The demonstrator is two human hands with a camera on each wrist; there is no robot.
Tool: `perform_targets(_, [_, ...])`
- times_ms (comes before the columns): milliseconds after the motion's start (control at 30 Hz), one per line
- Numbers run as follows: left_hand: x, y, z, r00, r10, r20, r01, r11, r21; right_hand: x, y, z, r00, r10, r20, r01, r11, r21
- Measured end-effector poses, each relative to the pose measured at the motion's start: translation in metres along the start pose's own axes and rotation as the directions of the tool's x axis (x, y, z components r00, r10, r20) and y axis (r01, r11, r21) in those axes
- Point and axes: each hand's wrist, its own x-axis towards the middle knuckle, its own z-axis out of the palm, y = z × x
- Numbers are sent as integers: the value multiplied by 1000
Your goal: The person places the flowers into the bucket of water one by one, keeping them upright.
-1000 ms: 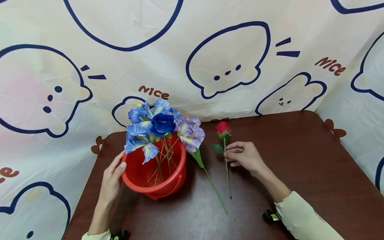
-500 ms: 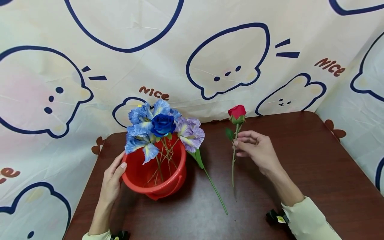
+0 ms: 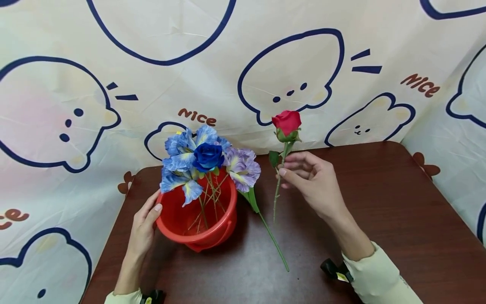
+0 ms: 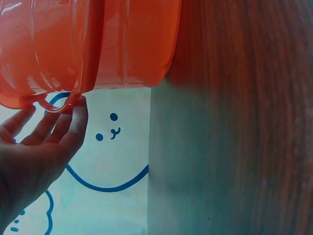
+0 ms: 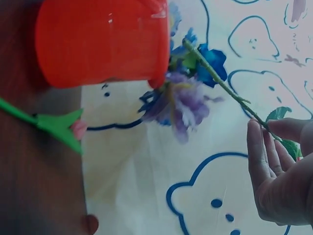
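Observation:
My left hand [image 3: 141, 230] grips the rim of a red bucket [image 3: 214, 241] at its left side, thumb over the edge and fingers outside. Several artificial flowers stand in the bucket: ruffled blue ones [image 3: 182, 160], a dark blue rose [image 3: 209, 157] and a purple one [image 3: 242, 169] leaning over the right rim. My right hand [image 3: 318, 185] pinches the thin stem of a red rose [image 3: 287, 123] between thumb and fingers. The rose is held up off the table, bloom upward, to the right of the bucket. In the right wrist view its stem [image 5: 217, 78] crosses before the bucket's flowers.
A flower with a green stem [image 3: 274, 240] lies on the brown table [image 3: 398, 211] right of the bucket. Its pinkish head [image 5: 79, 129] shows between green leaves in the right wrist view. A printed cloth [image 3: 212, 84] hangs behind the table.
My right hand has lifted the red rose from the table, first rightward, then up and back left toward the bucket. The left hand stays on the bucket rim.

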Motion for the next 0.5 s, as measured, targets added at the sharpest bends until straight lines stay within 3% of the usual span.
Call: perform_targets(500, [1, 1, 0, 1000, -8, -3, 8, 1000, 6, 18, -30, 53, 995, -98, 17, 96, 993, 64])
